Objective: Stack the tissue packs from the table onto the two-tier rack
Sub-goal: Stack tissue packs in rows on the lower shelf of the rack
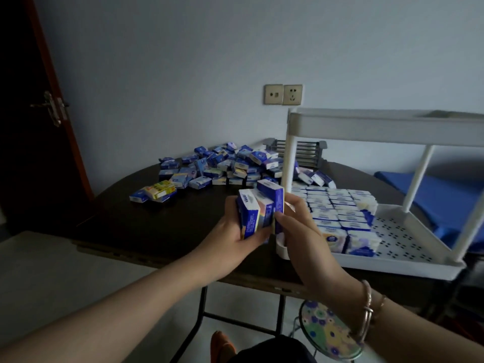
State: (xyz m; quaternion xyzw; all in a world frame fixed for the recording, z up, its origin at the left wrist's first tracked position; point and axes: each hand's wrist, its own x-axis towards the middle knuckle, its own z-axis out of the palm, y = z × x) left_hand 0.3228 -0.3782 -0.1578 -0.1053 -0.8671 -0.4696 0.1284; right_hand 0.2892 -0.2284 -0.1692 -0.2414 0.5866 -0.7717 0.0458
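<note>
Now both hands, left hand [237, 226] and right hand [296, 226], grip a bundle of tissue packs [262, 209]; next, seat them beside the rows on the rack's lower tier [408, 239].

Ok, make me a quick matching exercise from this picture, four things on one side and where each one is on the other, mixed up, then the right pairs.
Things:
1. bundle of tissue packs
2. yellow pack
3. rows of stacked packs
4. wall socket

Places:
A. on the rack's lower tier
B. on the wall above the pile
C. held between the two hands (left hand, right hand)
D. on the table, at the pile's left edge

Pairs: 1-C, 2-D, 3-A, 4-B
</note>
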